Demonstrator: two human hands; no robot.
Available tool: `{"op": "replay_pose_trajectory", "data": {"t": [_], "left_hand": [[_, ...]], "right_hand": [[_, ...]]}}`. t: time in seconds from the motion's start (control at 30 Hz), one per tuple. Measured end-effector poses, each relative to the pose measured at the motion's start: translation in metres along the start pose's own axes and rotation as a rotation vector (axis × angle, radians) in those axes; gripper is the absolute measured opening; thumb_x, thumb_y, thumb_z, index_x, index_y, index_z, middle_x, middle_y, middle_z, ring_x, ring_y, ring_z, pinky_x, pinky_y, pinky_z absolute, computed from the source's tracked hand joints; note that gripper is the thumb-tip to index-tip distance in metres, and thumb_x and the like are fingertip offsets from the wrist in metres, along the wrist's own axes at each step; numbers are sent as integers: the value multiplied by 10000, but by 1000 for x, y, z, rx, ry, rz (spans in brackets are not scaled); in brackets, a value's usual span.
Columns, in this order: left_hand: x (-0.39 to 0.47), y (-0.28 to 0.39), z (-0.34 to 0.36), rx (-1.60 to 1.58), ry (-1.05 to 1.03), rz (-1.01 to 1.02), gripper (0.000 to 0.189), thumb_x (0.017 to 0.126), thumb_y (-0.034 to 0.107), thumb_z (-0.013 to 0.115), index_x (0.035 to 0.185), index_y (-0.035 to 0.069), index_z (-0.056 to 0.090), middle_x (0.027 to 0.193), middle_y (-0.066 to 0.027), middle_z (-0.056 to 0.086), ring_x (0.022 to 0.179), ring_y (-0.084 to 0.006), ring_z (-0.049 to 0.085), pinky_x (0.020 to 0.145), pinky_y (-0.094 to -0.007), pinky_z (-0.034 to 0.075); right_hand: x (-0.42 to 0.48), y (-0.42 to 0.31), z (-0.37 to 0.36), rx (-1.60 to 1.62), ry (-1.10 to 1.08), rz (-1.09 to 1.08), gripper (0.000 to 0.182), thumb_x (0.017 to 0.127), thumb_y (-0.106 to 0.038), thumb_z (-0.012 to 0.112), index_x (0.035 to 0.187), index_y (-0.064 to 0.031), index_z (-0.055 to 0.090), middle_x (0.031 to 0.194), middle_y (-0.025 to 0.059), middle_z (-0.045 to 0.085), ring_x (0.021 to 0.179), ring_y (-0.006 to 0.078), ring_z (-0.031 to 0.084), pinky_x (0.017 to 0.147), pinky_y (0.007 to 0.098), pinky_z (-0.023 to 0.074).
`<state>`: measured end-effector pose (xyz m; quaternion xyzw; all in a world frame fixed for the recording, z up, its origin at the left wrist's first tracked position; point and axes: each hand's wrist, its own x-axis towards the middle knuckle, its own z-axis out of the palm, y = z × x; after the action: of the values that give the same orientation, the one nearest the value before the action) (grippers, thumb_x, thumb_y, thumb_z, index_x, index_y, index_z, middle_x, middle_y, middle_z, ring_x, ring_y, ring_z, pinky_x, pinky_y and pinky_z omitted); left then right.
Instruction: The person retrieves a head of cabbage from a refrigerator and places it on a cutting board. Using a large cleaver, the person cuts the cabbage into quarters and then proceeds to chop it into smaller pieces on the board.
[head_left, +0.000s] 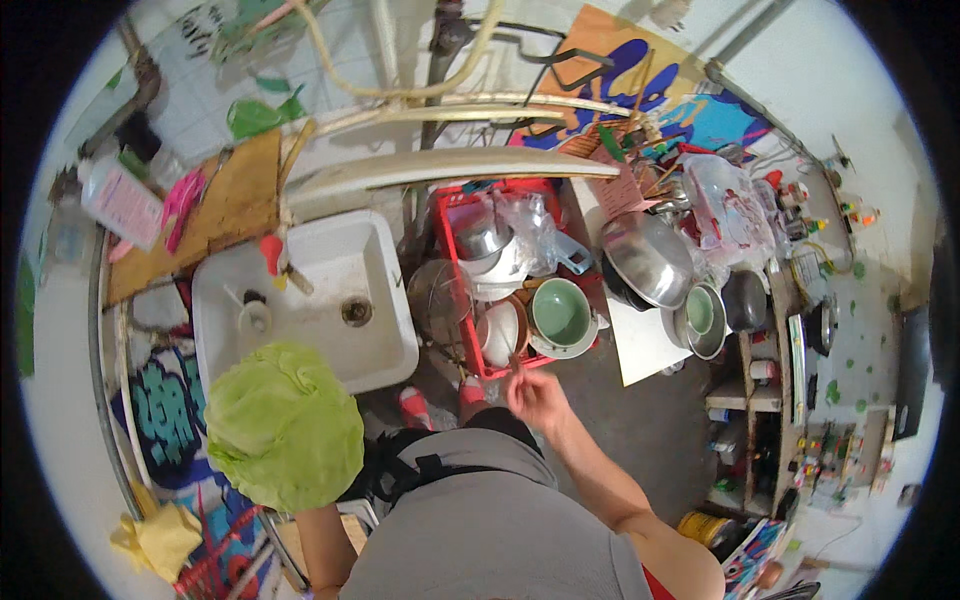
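Observation:
A large green head of cabbage or lettuce (285, 427) is raised over the near left corner of the white sink (397, 300). My left wrist (319, 521) comes up beneath it, and the leaves hide the hand that supports it. My right hand (534, 394) is beside the near edge of a red plastic crate (457, 300). Its fingers are closed on a thin tool with a brown handle (514, 363), perhaps a small knife; the narrow far part is hard to make out against a white bowl (498, 334).
In the crate stand a green bowl (561, 311), metal bowls and plastic bags. A large steel bowl (649, 259) tilts on the white surface to the right. A red-handled tap (272, 253) and a small cup (256, 319) are at the sink. A wooden board (240, 187) lies behind it.

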<state>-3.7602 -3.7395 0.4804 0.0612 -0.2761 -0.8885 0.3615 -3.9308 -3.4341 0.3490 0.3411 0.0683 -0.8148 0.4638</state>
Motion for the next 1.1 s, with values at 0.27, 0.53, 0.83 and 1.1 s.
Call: {"op": "replay_pose_trajectory", "data": {"t": [0.27, 0.53, 0.83, 1.1], "left_hand": [[44, -15, 12, -43, -112, -98, 981, 708, 703, 628, 1487, 192, 325, 1505, -132, 364, 1350, -382, 390, 1083, -592, 356], [46, 2, 9, -60, -163, -127, 983, 704, 696, 639, 1486, 188, 326, 1503, -134, 367, 1348, -382, 393, 1082, -591, 359], [29, 28, -19, -76, -163, -186, 987, 700, 687, 652, 1485, 185, 328, 1500, -135, 370, 1346, -381, 397, 1081, -591, 362], [31, 33, -36, -67, -193, -315, 990, 696, 679, 663, 1484, 182, 329, 1498, -137, 373, 1344, -380, 400, 1080, -590, 364]], "right_hand": [[-35, 53, 117, -349, -580, -523, 315, 792, -1, 718, 1006, -160, 550, 931, 16, 522, 925, 205, 547, 955, 453, 472], [38, 47, 257, -523, -411, -1290, 247, 854, -57, 724, 755, -78, 499, 931, 107, 654, 926, 269, 681, 826, 421, 540], [82, 36, 304, -394, 166, -1604, 321, 688, -71, 828, 759, -74, 515, 709, 32, 582, 584, 174, 576, 536, 355, 468], [49, 21, 323, -364, 413, -1394, 285, 646, 13, 737, 879, -20, 576, 855, 79, 630, 749, 220, 613, 639, 390, 480]]}}
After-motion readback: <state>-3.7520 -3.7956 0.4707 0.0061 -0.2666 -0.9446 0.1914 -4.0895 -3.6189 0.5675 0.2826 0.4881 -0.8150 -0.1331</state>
